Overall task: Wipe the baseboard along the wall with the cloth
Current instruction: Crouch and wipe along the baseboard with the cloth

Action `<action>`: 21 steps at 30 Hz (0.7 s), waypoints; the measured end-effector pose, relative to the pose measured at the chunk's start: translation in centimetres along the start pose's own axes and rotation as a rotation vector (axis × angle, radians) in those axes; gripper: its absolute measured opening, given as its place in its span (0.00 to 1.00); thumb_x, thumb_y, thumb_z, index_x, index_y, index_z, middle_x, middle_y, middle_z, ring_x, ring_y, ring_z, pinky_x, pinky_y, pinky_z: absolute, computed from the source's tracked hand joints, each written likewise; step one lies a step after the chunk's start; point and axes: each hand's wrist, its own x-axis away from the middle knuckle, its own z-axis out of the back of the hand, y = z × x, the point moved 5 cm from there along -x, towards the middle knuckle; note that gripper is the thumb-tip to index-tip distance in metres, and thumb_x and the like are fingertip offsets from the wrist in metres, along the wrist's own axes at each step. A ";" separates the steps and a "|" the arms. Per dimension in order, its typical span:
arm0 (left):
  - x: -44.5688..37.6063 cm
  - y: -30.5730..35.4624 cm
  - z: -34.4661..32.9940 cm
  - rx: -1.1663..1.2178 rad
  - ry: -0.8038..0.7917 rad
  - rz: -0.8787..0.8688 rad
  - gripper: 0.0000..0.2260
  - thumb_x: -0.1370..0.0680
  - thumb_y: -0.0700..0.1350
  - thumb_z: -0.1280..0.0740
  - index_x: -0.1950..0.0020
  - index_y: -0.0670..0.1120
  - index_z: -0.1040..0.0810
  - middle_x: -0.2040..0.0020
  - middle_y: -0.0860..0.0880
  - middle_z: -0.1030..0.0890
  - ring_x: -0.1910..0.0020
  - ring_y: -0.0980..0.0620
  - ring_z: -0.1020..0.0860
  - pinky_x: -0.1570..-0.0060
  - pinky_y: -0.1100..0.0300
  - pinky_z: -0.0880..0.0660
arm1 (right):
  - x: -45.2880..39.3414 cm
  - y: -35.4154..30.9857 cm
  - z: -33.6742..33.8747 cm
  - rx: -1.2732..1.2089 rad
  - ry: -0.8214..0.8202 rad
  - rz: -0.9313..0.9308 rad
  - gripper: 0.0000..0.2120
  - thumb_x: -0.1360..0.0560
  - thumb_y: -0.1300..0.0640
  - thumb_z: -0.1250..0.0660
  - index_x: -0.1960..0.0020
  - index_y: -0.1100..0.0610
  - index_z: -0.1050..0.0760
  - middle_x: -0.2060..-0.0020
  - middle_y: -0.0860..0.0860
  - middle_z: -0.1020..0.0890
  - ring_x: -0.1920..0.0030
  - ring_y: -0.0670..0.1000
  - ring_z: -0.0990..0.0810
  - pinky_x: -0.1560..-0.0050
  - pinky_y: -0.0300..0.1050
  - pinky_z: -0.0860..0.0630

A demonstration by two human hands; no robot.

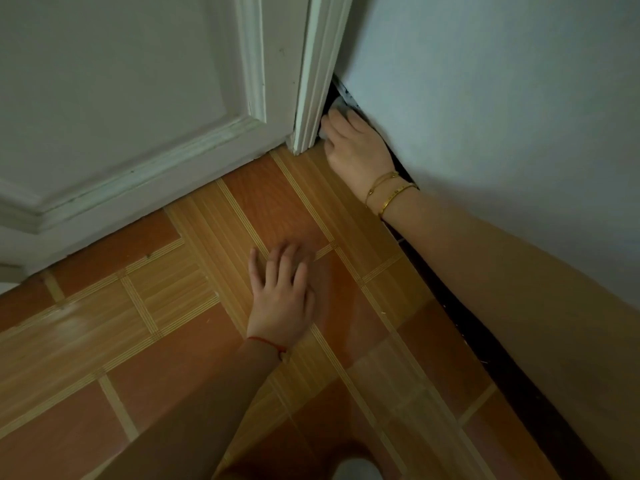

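Head view: two hands, one cloth, two gold bracelets.
Right hand [353, 147]: grip closed on pale cloth [337, 107], at one o'clock.
Cloth: against dark baseboard [460, 306], beside door frame [311, 98].
Left hand [282, 299]: flat, fingers spread on floor [138, 327].

left hand [281, 299]: bare, no sleeve in view | left wrist: thin red string [268, 344] | right hand [356, 147]: bare, forearm unsleeved | right wrist: two thin gold chain bracelets [381, 181], one gold bangle [396, 196] | rings: none discernible
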 end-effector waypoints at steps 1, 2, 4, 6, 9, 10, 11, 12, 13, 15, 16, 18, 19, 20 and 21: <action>0.0 0.0 0.0 -0.001 -0.002 0.000 0.22 0.22 0.48 0.39 0.30 0.42 0.27 0.29 0.40 0.29 0.26 0.38 0.36 0.27 0.28 0.46 | 0.0 0.1 0.0 0.009 0.000 -0.002 0.10 0.25 0.62 0.37 0.57 0.63 0.17 0.50 0.56 0.17 0.43 0.56 0.21 0.38 0.48 0.27; 0.0 0.0 0.0 -0.003 -0.001 -0.002 0.21 0.22 0.48 0.38 0.30 0.42 0.27 0.29 0.40 0.29 0.26 0.38 0.36 0.28 0.28 0.46 | 0.1 0.2 0.1 0.005 -0.006 -0.011 0.12 0.25 0.63 0.39 0.58 0.63 0.17 0.50 0.56 0.17 0.43 0.56 0.20 0.38 0.48 0.27; 0.0 0.0 0.1 -0.001 0.009 -0.004 0.21 0.22 0.48 0.38 0.31 0.42 0.27 0.29 0.40 0.28 0.26 0.38 0.35 0.28 0.28 0.46 | 0.3 0.4 1.0 -0.003 -0.002 -0.039 0.15 0.25 0.64 0.42 0.59 0.63 0.17 0.52 0.55 0.17 0.44 0.56 0.23 0.38 0.47 0.27; 0.0 0.0 0.3 0.014 0.023 -0.007 0.21 0.22 0.47 0.38 0.31 0.41 0.26 0.29 0.39 0.28 0.27 0.38 0.34 0.27 0.28 0.46 | 1.0 0.5 1.6 -0.030 0.034 -0.065 0.14 0.26 0.65 0.42 0.59 0.64 0.18 0.54 0.56 0.17 0.45 0.55 0.29 0.40 0.47 0.30; 0.0 0.1 0.4 0.036 0.028 -0.006 0.20 0.22 0.47 0.39 0.31 0.41 0.26 0.30 0.40 0.28 0.27 0.38 0.34 0.27 0.29 0.47 | 3.7 0.3 1.9 -0.101 0.035 -0.082 0.15 0.22 0.68 0.46 0.52 0.67 0.20 0.50 0.60 0.18 0.45 0.58 0.24 0.40 0.50 0.27; 0.0 0.0 0.4 0.035 0.022 -0.003 0.20 0.22 0.47 0.39 0.31 0.41 0.26 0.29 0.40 0.28 0.27 0.38 0.34 0.27 0.29 0.47 | 5.0 0.1 2.3 -0.090 0.039 -0.074 0.19 0.20 0.69 0.50 0.51 0.67 0.20 0.49 0.61 0.18 0.45 0.58 0.22 0.40 0.51 0.25; 0.0 0.0 0.4 0.031 0.017 0.000 0.20 0.22 0.47 0.39 0.31 0.41 0.26 0.29 0.40 0.28 0.27 0.38 0.34 0.27 0.29 0.47 | 6.5 -0.2 2.9 -0.064 0.049 -0.055 0.22 0.20 0.70 0.53 0.52 0.67 0.20 0.48 0.61 0.19 0.45 0.59 0.21 0.39 0.51 0.25; 0.0 0.0 0.4 0.031 0.015 -0.001 0.20 0.22 0.47 0.38 0.31 0.42 0.26 0.29 0.40 0.28 0.27 0.38 0.34 0.27 0.30 0.47 | 8.1 -0.5 3.4 -0.044 0.032 -0.040 0.22 0.20 0.71 0.53 0.53 0.67 0.19 0.47 0.61 0.19 0.44 0.59 0.21 0.39 0.51 0.25; 0.0 0.0 0.4 0.033 0.013 -0.003 0.20 0.22 0.46 0.38 0.31 0.42 0.26 0.29 0.40 0.28 0.27 0.38 0.34 0.26 0.30 0.47 | 9.6 -0.8 3.9 -0.029 0.000 -0.036 0.18 0.22 0.71 0.49 0.53 0.66 0.19 0.46 0.61 0.20 0.43 0.59 0.22 0.39 0.51 0.26; 0.0 0.0 0.4 0.043 0.008 -0.006 0.20 0.21 0.46 0.38 0.31 0.42 0.26 0.29 0.40 0.28 0.26 0.39 0.35 0.26 0.30 0.48 | 12.7 -1.5 4.4 0.018 -0.060 -0.037 0.10 0.27 0.68 0.38 0.53 0.63 0.18 0.43 0.60 0.21 0.41 0.58 0.24 0.38 0.51 0.27; 0.1 0.0 0.4 0.051 0.005 -0.003 0.20 0.21 0.47 0.39 0.30 0.42 0.26 0.29 0.40 0.28 0.26 0.39 0.35 0.25 0.31 0.49 | 14.3 -1.9 4.7 0.026 -0.101 -0.055 0.09 0.29 0.67 0.35 0.53 0.62 0.17 0.42 0.59 0.22 0.40 0.58 0.25 0.38 0.51 0.28; 0.1 -0.1 0.3 0.064 0.003 0.003 0.20 0.21 0.47 0.39 0.30 0.42 0.27 0.29 0.40 0.28 0.26 0.39 0.36 0.25 0.31 0.50 | 17.8 -2.9 5.1 0.021 -0.160 -0.079 0.11 0.28 0.67 0.36 0.50 0.62 0.17 0.40 0.60 0.22 0.38 0.58 0.27 0.35 0.51 0.30; 0.2 -0.1 0.3 0.068 0.000 0.002 0.20 0.20 0.47 0.40 0.30 0.42 0.27 0.29 0.40 0.28 0.25 0.39 0.36 0.25 0.31 0.50 | 19.6 -3.3 5.5 0.009 -0.157 -0.096 0.13 0.26 0.68 0.39 0.48 0.63 0.18 0.39 0.60 0.22 0.37 0.58 0.27 0.34 0.51 0.32; 0.2 -0.1 0.3 0.068 -0.002 0.001 0.20 0.20 0.47 0.40 0.30 0.42 0.27 0.29 0.40 0.28 0.25 0.39 0.36 0.25 0.31 0.49 | 21.3 -3.6 5.9 0.005 -0.152 -0.112 0.15 0.25 0.69 0.42 0.46 0.64 0.18 0.39 0.60 0.22 0.37 0.58 0.26 0.32 0.52 0.33; 0.2 -0.1 0.3 0.066 -0.004 -0.001 0.20 0.20 0.47 0.40 0.30 0.42 0.28 0.29 0.40 0.28 0.25 0.39 0.36 0.25 0.31 0.50 | 22.8 -3.9 6.3 0.014 -0.162 -0.118 0.16 0.24 0.69 0.43 0.44 0.64 0.19 0.39 0.61 0.23 0.37 0.59 0.27 0.31 0.52 0.34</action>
